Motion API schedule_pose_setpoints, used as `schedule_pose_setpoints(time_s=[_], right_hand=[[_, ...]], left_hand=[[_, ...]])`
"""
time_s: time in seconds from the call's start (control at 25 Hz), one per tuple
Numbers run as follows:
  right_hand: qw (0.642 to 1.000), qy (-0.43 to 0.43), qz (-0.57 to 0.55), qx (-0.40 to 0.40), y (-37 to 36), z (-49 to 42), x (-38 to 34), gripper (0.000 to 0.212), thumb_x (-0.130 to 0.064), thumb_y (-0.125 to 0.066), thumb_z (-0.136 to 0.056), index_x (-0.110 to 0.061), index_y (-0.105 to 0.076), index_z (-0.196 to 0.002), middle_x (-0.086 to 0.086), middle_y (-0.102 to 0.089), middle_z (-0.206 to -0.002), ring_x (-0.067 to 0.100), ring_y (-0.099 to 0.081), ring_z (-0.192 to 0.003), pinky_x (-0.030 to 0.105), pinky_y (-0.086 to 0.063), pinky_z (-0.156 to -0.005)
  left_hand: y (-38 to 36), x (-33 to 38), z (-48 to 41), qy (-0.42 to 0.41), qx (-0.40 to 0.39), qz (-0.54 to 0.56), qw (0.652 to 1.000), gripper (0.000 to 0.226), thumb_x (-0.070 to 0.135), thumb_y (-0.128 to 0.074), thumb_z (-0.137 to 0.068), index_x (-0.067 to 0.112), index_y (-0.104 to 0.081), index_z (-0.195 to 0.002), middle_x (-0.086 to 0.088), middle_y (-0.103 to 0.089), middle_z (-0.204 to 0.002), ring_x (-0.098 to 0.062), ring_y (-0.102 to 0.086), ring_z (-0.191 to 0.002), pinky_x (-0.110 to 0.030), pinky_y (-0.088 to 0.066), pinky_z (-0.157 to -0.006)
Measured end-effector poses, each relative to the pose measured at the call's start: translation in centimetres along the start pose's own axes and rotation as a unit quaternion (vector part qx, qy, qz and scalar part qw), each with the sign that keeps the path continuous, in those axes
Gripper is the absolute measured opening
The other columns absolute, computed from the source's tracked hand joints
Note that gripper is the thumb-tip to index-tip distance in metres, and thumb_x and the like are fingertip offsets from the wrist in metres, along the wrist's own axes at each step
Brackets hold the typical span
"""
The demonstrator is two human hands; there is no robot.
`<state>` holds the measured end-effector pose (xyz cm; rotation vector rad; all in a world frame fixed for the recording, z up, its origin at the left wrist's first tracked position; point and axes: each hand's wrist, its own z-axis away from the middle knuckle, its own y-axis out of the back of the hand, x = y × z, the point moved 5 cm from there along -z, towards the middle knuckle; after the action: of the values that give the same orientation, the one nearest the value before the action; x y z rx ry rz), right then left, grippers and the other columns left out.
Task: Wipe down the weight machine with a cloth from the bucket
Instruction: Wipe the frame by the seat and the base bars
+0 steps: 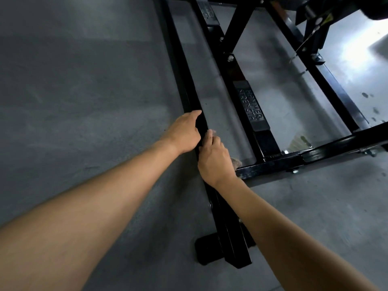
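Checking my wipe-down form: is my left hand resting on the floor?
No, the left hand grips the black frame rail; the right hand holds the cloth.

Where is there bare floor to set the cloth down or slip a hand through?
Free: the grey floor left of the outer rail, and the strip between that and the centre rail. Crowded: the left hand and right hand, with the cloth, meet on the outer rail.

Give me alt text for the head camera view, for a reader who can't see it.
The left hand grips a black floor rail of the weight machine while the right hand, just beside it, holds a mostly hidden cloth against the same rail. Grey floor surrounds the machine, and a plate embossed Hammer Strength lies on the next rail.
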<state>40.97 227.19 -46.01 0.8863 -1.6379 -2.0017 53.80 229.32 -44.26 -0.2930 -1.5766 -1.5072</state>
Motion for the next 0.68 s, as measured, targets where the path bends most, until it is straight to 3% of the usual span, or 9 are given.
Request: schedule_pose_setpoints(time_s=[0.16,0.36,0.56,0.68], right_hand=[[0.982,-0.072,-0.126,-0.121,0.4,-4.5,1.5,0.061,-0.039,-0.061,-0.099,-0.002,-0.035,-0.140,0.023,-0.062,-0.125,0.043,-0.061,-0.113,0.044,-0.050,-0.089],[0.988,-0.127,-0.088,-0.030,0.1,-2.2,0.8,0.043,-0.041,-0.064,-0.097,-0.008,-0.045,-0.118,0.014,-0.069,-0.107,0.039,-0.067,-0.097,0.036,-0.040,-0.068],[0.987,-0.087,-0.126,-0.043,-0.1,-5.1,0.6,0.058,-0.025,-0.071,-0.088,-0.008,-0.039,-0.134,0.012,-0.066,-0.118,0.037,-0.067,-0.102,0.036,-0.046,-0.073],[0.988,-0.047,-0.146,-0.029,0.1,-5.7,0.3,0.072,-0.020,-0.069,-0.084,-0.011,-0.033,-0.145,0.011,-0.060,-0.128,0.036,-0.066,-0.105,0.042,-0.052,-0.080]], left_hand=[[0.2,-0.1,-0.2,0.009,0.031,0.006,0.999,0.061,-0.002,-0.046,-0.092,0.021,-0.045,-0.148,-0.002,-0.048,-0.151,-0.022,-0.049,-0.135,-0.034,-0.043,-0.109],[0.6,0.5,-0.3,-0.016,0.070,-0.003,0.997,0.053,-0.002,-0.045,-0.091,0.019,-0.054,-0.138,-0.001,-0.056,-0.139,-0.021,-0.058,-0.120,-0.036,-0.050,-0.100],[0.2,0.4,-0.4,-0.029,0.080,-0.022,0.996,0.053,-0.004,-0.047,-0.089,0.016,-0.056,-0.136,0.000,-0.056,-0.137,-0.021,-0.061,-0.115,-0.027,-0.047,-0.089],[-0.5,0.4,-0.3,-0.040,0.067,-0.058,0.995,0.051,-0.001,-0.049,-0.090,0.013,-0.055,-0.138,0.001,-0.050,-0.144,-0.025,-0.063,-0.114,-0.031,-0.050,-0.091]])
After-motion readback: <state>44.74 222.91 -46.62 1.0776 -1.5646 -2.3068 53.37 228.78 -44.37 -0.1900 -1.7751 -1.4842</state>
